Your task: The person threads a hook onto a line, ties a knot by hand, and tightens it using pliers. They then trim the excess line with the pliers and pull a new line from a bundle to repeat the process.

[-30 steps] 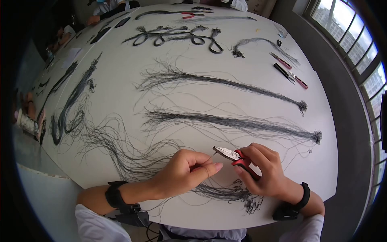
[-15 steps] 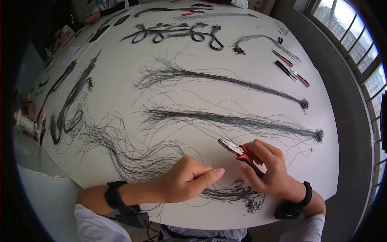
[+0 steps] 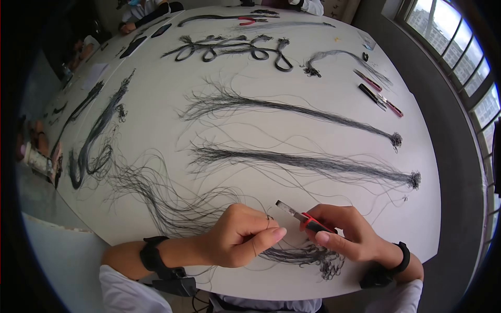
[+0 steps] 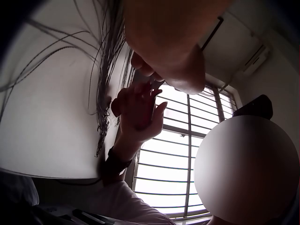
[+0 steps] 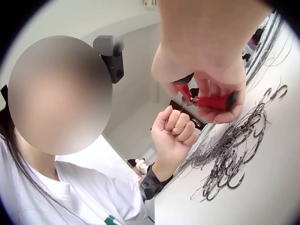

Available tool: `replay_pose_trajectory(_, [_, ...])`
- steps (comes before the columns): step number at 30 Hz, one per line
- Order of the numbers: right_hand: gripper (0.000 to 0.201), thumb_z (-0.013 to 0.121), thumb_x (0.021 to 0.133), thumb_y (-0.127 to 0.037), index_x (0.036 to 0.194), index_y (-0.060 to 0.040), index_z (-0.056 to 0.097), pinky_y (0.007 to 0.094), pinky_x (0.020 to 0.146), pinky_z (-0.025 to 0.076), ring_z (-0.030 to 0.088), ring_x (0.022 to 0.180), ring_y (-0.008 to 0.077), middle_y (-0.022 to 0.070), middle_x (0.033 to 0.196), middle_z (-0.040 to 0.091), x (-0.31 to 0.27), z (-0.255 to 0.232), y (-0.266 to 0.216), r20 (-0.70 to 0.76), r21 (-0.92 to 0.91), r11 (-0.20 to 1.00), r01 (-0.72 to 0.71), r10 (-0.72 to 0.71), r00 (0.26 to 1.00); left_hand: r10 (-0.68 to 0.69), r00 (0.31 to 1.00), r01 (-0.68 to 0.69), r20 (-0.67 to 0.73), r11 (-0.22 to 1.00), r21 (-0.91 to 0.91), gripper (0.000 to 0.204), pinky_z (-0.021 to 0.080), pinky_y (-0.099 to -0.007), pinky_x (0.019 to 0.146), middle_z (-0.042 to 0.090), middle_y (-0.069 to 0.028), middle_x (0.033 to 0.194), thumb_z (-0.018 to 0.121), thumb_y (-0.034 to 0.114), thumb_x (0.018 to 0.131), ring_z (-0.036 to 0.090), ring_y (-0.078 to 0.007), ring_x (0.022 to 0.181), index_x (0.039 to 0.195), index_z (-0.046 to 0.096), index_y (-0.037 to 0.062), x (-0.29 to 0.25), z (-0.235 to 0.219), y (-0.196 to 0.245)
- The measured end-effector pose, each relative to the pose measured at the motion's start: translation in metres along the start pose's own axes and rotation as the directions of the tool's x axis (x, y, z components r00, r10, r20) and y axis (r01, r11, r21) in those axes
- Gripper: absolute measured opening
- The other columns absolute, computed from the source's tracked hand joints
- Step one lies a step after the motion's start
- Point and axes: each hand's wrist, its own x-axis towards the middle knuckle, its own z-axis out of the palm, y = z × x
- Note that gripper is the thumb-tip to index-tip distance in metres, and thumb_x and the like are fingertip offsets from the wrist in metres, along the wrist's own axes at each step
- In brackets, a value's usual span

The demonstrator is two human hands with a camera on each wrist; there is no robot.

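My left hand (image 3: 242, 236) has its thumb and forefinger pinched on a thin dark strand (image 3: 269, 220) that loops at the fingertips. Just to its right, my right hand (image 3: 348, 232) grips red-and-black pliers (image 3: 314, 224), their metal nose pointing up and left, apart from the left hand. In the right wrist view, the pliers' red handles (image 5: 213, 101) lie between thumb and fingers, close above the left hand (image 5: 174, 132). A bundle of dark lines ending in several hooks (image 3: 330, 261) lies below both hands.
Two long bundles of dark line (image 3: 297, 159) cross the white table (image 3: 428, 219). Looped bundles (image 3: 211, 52) lie further back. Pliers and cutters with red or black handles (image 3: 371, 96) are at the right. Other people sit at the far edge; barred windows stand at the right.
Between the last two head frames, the right hand and pliers have come down, and the nose now lies nearer the left fingertips. The left hand has turned slightly, showing the looped strand.
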Motion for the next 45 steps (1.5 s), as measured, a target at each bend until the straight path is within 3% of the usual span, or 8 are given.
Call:
replay_pose_trajectory(2, [0.029,0.057,0.088,-0.025,0.102,0.0014,0.057,0.0250,0.050,0.038,0.049,0.056,0.0109,0.0066,0.067,0.057,0.000,0.000,-0.001,0.058,0.086,0.995,-0.057,0.052,0.997,0.045,0.999,-0.046,0.031,0.999,0.019,0.029,0.024,-0.0304,0.039,0.035,-0.0054,0.045,0.053,0.006,0.086,0.029,-0.0153,0.038,0.059,0.050,-0.0010,0.000,-0.001,0.000])
replay_pose_trajectory(7, [0.030,0.057,0.088,-0.026,0.102,0.0006,0.057,0.0253,0.052,0.039,0.050,0.059,0.0117,0.0068,0.069,0.057,0.000,0.002,0.002,0.088,0.101,0.994,-0.036,0.027,0.996,0.138,0.987,-0.143,0.078,0.988,0.063,0.024,0.026,-0.0314,0.038,0.038,-0.0063,0.046,0.054,0.004,0.084,0.034,-0.0184,0.037,0.060,0.051,-0.0011,0.002,0.000,0.000])
replay_pose_trajectory(14, [0.033,0.055,0.090,-0.029,0.104,0.0010,0.056,0.0255,0.056,0.039,0.048,0.063,0.0118,0.0063,0.072,0.056,-0.001,0.003,0.004,0.126,0.223,0.970,-0.096,0.070,0.990,0.130,0.990,-0.133,0.049,0.990,0.051,0.022,0.027,-0.0315,0.038,0.041,-0.0071,0.047,0.054,0.004,0.084,0.036,-0.0194,0.037,0.063,0.054,-0.0019,0.000,0.000,-0.001])
replay_pose_trajectory(16, [0.034,0.055,0.090,-0.030,0.105,0.0011,0.056,0.0255,0.057,0.039,0.048,0.063,0.0118,0.0061,0.073,0.056,-0.001,0.003,0.004,0.137,0.233,0.968,-0.094,0.063,0.988,0.152,0.988,-0.152,0.011,0.987,0.047,0.022,0.027,-0.0307,0.038,0.036,-0.0048,0.046,0.048,0.002,0.082,0.033,-0.0179,0.037,0.060,0.047,-0.0020,0.001,0.002,0.000])
replay_pose_trajectory(20, [0.035,0.054,0.090,-0.030,0.106,0.0011,0.055,0.0254,0.059,0.040,0.048,0.065,0.0118,0.0059,0.074,0.056,-0.002,0.005,0.004,0.118,0.286,0.956,-0.068,0.035,0.992,0.113,0.994,-0.113,0.002,0.993,0.034,0.021,0.027,-0.0307,0.038,0.036,-0.0048,0.046,0.048,0.002,0.083,0.033,-0.0176,0.037,0.062,0.049,-0.0023,0.000,0.001,0.001])
replay_pose_trajectory(28, [0.037,0.056,0.089,-0.031,0.106,0.0010,0.056,0.0258,0.057,0.041,0.050,0.063,0.0131,0.0076,0.074,0.057,-0.001,0.003,0.003,0.140,0.198,0.979,-0.051,0.023,0.990,0.114,0.993,-0.115,0.017,0.992,0.050,0.020,0.032,-0.0304,0.040,0.038,-0.0054,0.046,0.050,0.004,0.083,0.038,-0.0187,0.038,0.065,0.054,-0.0027,0.000,0.000,0.003])
replay_pose_trajectory(32, [0.035,0.057,0.088,-0.030,0.105,0.0011,0.056,0.0258,0.054,0.041,0.051,0.060,0.0132,0.0080,0.071,0.058,-0.001,0.003,0.002,0.135,0.153,0.988,-0.016,-0.004,0.991,0.146,0.989,-0.146,0.013,0.989,0.009,0.022,0.028,-0.0316,0.039,0.042,-0.0070,0.046,0.052,0.006,0.086,0.038,-0.0190,0.037,0.066,0.056,-0.0026,0.000,0.001,-0.003])
replay_pose_trajectory(45, [0.024,0.056,0.088,-0.023,0.095,0.0007,0.058,0.0261,0.046,0.037,0.049,0.050,0.0124,0.0065,0.063,0.056,-0.001,0.003,-0.008,0.093,0.076,0.996,-0.039,0.032,0.995,0.113,0.991,-0.118,0.075,0.991,0.065,0.033,0.026,-0.0319,0.038,0.038,-0.0053,0.044,0.052,0.007,0.086,0.035,-0.0175,0.036,0.055,0.046,0.0011,0.002,0.002,0.001])
